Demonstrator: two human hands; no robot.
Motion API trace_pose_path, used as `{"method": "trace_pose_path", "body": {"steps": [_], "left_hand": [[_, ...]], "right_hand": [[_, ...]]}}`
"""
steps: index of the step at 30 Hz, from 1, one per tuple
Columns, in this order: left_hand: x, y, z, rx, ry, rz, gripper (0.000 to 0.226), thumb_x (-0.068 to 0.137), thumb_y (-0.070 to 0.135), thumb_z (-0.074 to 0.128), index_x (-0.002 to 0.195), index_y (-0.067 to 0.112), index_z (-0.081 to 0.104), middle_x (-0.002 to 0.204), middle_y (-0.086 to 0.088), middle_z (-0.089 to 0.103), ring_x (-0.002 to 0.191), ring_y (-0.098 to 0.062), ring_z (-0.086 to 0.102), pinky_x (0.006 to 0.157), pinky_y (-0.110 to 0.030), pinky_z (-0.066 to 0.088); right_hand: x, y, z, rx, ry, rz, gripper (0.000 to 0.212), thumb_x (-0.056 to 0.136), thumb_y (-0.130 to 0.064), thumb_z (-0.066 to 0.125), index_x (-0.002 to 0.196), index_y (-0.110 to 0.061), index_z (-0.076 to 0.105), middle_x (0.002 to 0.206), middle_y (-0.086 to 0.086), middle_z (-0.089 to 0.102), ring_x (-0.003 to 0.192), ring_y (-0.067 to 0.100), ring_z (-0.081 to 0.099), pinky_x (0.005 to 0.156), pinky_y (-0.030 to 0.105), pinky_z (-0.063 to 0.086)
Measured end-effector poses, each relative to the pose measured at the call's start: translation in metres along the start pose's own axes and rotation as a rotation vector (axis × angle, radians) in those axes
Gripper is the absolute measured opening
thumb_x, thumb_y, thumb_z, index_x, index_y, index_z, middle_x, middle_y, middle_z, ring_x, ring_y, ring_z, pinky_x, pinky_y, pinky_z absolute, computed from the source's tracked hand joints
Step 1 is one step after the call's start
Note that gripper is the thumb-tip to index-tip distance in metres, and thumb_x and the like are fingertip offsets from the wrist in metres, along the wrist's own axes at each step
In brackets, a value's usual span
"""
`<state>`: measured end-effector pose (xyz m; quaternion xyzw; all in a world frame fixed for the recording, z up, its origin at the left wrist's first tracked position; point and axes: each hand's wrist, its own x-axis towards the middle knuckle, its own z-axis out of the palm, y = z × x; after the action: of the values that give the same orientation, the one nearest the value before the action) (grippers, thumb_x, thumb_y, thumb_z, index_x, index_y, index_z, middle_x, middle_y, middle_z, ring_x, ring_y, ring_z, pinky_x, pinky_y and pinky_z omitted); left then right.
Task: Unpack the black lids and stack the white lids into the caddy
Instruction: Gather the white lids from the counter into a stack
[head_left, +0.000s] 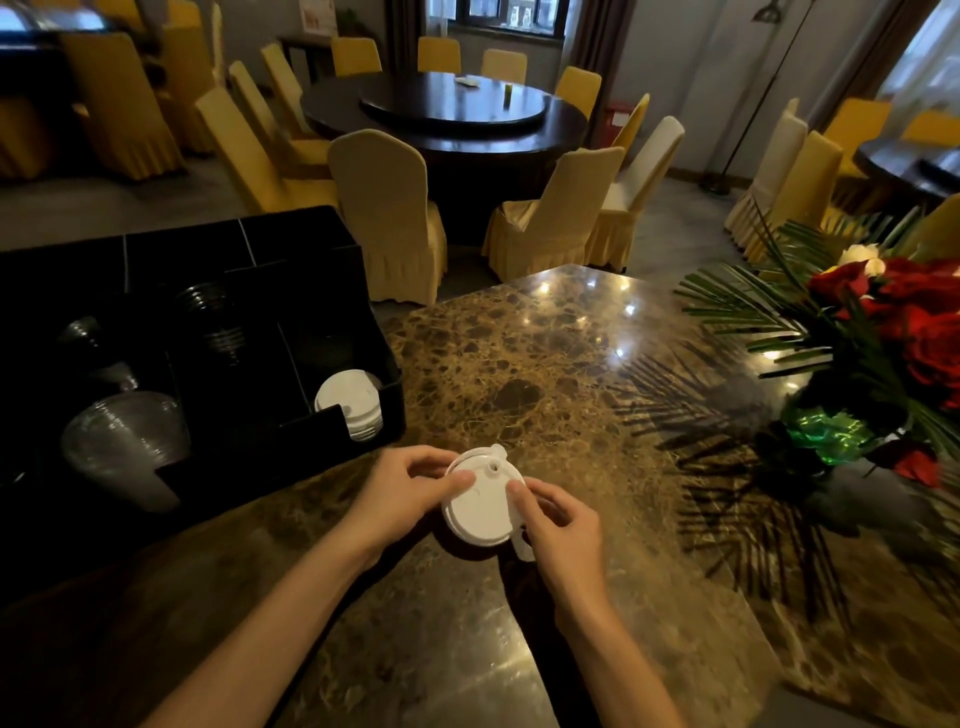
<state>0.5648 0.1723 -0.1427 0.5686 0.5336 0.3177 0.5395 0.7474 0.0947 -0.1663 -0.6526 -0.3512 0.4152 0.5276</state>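
Note:
Both my hands hold a small stack of white lids (480, 501) just above the marble counter (545, 364). My left hand (410, 486) grips its left rim, thumb on top. My right hand (558, 512) pinches the right rim, and a white tab sticks out under it. The black caddy (363, 291) stands to the left. Its front right compartment holds a stack of white lids (349, 402) lying on edge. Black lids (213, 322) sit in a middle compartment, hard to make out in the dark.
Clear plastic lids or cups (124, 441) fill the caddy's left compartments. A vase of red roses with palm fronds (878, 353) stands on the counter at right. Beyond the counter are yellow-covered chairs (387, 208) and a round dark table (447, 111).

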Motion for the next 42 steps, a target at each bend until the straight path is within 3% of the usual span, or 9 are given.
{"method": "trace_pose_path", "body": {"steps": [7, 10, 15, 18, 21, 23, 29, 36, 42], "left_hand": [[-0.038, -0.015, -0.014, -0.157, -0.025, -0.030, 0.035, 0.076, 0.028, 0.086, 0.108, 0.024, 0.072, 0.096, 0.003, 0.080, 0.090, -0.014, 0.077, 0.068, -0.021, 0.060], [-0.053, -0.020, -0.020, -0.141, 0.010, -0.005, 0.028, 0.075, 0.029, 0.087, 0.100, 0.030, 0.074, 0.099, 0.006, 0.079, 0.090, -0.015, 0.077, 0.076, -0.031, 0.063], [-0.087, -0.024, -0.028, -0.142, 0.047, 0.025, 0.029, 0.075, 0.035, 0.086, 0.100, 0.039, 0.073, 0.105, 0.009, 0.077, 0.091, -0.016, 0.076, 0.077, -0.036, 0.064], [-0.107, -0.026, -0.034, -0.171, 0.051, 0.018, 0.039, 0.072, 0.037, 0.087, 0.109, 0.040, 0.072, 0.111, 0.008, 0.075, 0.095, -0.017, 0.075, 0.082, -0.036, 0.063], [-0.124, -0.029, -0.037, -0.211, 0.041, -0.018, 0.055, 0.072, 0.034, 0.088, 0.122, 0.036, 0.066, 0.121, 0.007, 0.070, 0.100, -0.016, 0.074, 0.083, -0.032, 0.062], [-0.135, -0.031, -0.040, -0.254, 0.005, -0.038, 0.061, 0.072, 0.031, 0.090, 0.128, 0.034, 0.065, 0.124, 0.005, 0.071, 0.105, -0.017, 0.073, 0.086, -0.033, 0.061], [-0.163, -0.034, -0.041, -0.293, -0.024, -0.055, 0.062, 0.065, 0.037, 0.095, 0.122, 0.038, 0.070, 0.122, 0.003, 0.073, 0.112, -0.018, 0.070, 0.091, -0.038, 0.060], [-0.185, -0.033, -0.030, -0.391, 0.036, -0.031, 0.054, 0.065, 0.032, 0.095, 0.114, 0.035, 0.072, 0.120, 0.003, 0.073, 0.110, -0.020, 0.071, 0.084, -0.030, 0.060], [-0.203, -0.039, -0.029, -0.632, -0.087, -0.085, 0.055, 0.072, 0.022, 0.090, 0.122, 0.023, 0.067, 0.125, -0.008, 0.069, 0.118, -0.025, 0.066, 0.089, -0.040, 0.058]], "right_hand": [[-0.016, -0.005, 0.004, -0.015, -0.150, -0.003, 0.024, 0.089, -0.037, 0.079, 0.113, -0.033, 0.078, 0.102, -0.013, 0.081, 0.096, 0.002, 0.075, 0.071, 0.019, 0.058], [-0.025, -0.003, 0.008, 0.003, -0.200, 0.003, 0.031, 0.088, -0.036, 0.079, 0.117, -0.025, 0.076, 0.103, -0.008, 0.082, 0.097, 0.007, 0.076, 0.072, 0.019, 0.058], [-0.047, 0.001, 0.015, 0.031, -0.224, -0.013, 0.055, 0.077, -0.050, 0.082, 0.125, -0.025, 0.073, 0.112, -0.011, 0.079, 0.105, 0.004, 0.074, 0.084, 0.022, 0.060], [-0.059, 0.002, 0.017, 0.068, -0.282, -0.001, 0.040, 0.081, -0.044, 0.083, 0.117, -0.028, 0.078, 0.111, -0.008, 0.080, 0.104, 0.009, 0.075, 0.081, 0.022, 0.060], [-0.070, 0.002, 0.019, 0.105, -0.327, 0.009, 0.044, 0.080, -0.043, 0.086, 0.118, -0.022, 0.078, 0.112, 0.001, 0.080, 0.106, 0.020, 0.075, 0.088, 0.036, 0.061], [-0.077, 0.000, 0.019, 0.103, -0.330, -0.012, 0.046, 0.077, -0.044, 0.087, 0.116, -0.021, 0.078, 0.109, 0.001, 0.081, 0.104, 0.019, 0.076, 0.084, 0.033, 0.062], [-0.097, -0.007, 0.016, 0.108, -0.371, -0.051, 0.045, 0.071, -0.037, 0.083, 0.111, -0.017, 0.078, 0.104, 0.002, 0.082, 0.098, 0.017, 0.077, 0.075, 0.023, 0.059], [-0.117, -0.013, 0.019, 0.233, -0.375, -0.004, 0.014, 0.095, -0.008, 0.068, 0.105, -0.010, 0.078, 0.097, 0.006, 0.081, 0.082, 0.013, 0.077, 0.063, 0.019, 0.058], [-0.128, -0.014, 0.015, 0.264, -0.343, 0.039, 0.024, 0.089, -0.033, 0.069, 0.110, -0.024, 0.076, 0.107, 0.006, 0.080, 0.090, 0.021, 0.077, 0.069, 0.030, 0.061]]}}
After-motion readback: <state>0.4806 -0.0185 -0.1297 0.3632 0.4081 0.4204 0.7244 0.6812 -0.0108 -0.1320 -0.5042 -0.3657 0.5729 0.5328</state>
